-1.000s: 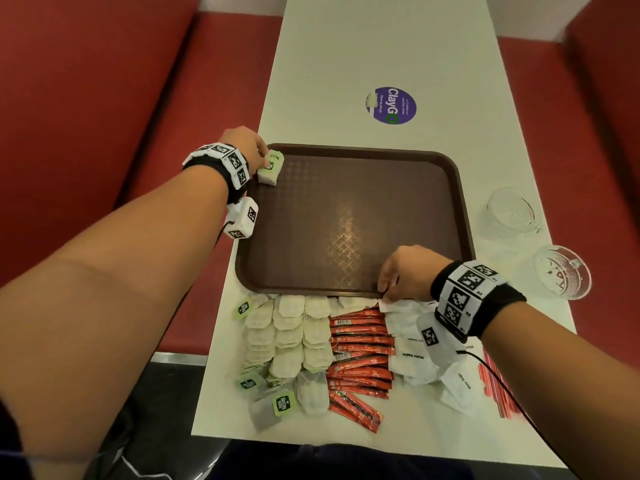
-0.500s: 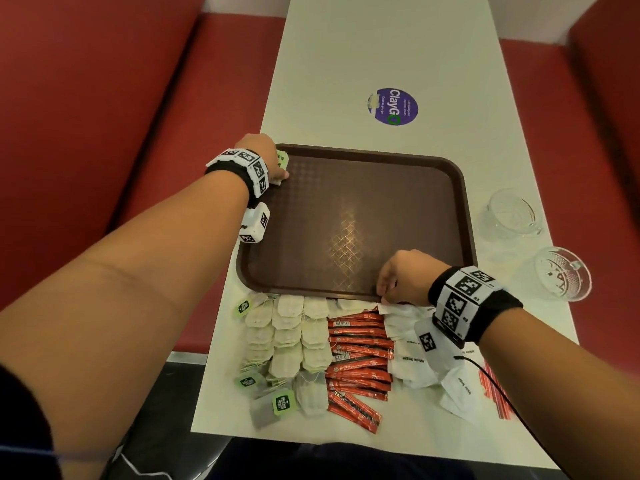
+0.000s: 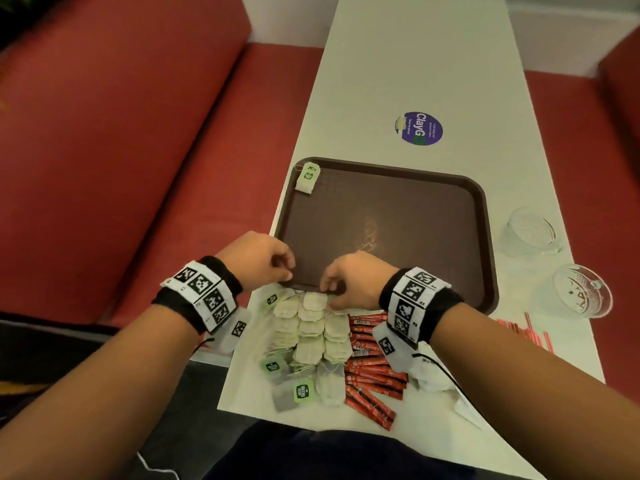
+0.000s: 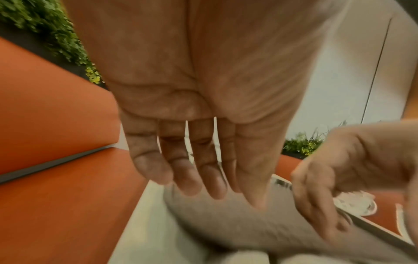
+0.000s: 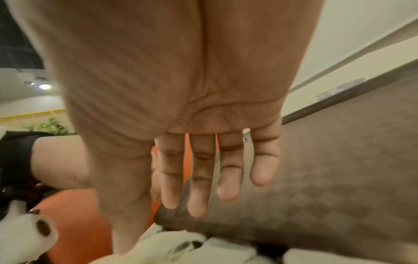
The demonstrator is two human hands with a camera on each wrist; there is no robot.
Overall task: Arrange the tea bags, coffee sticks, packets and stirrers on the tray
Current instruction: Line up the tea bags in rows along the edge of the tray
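1. A single tea bag (image 3: 307, 177) with a green label lies in the far left corner of the brown tray (image 3: 460, 271); its paper tag rests on the tray's rim.
2. The tray sits on a long white table (image 3: 415, 64), its floor otherwise bare in the head view.
3. Rows of pale tea bags (image 3: 311, 327) lie on the table against the tray's near edge, toward the near left corner of the table.
4. Red coffee sticks (image 3: 370, 368) are stacked just right of them; white packets (image 3: 429, 379) lie further right, partly under the right wrist.
5. Red stirrers (image 3: 523, 332) lie by the table's right edge.
6. The left hand (image 3: 258, 259) hovers at the tray's near left corner, fingers loose and holding nothing.
7. The right hand (image 3: 353, 280) is over the tray's near edge just above the tea bag rows, fingers extended and empty in the wrist view.
8. Two glass cups (image 3: 530, 233) stand right of the tray; a purple sticker (image 3: 419, 128) marks the table beyond it.
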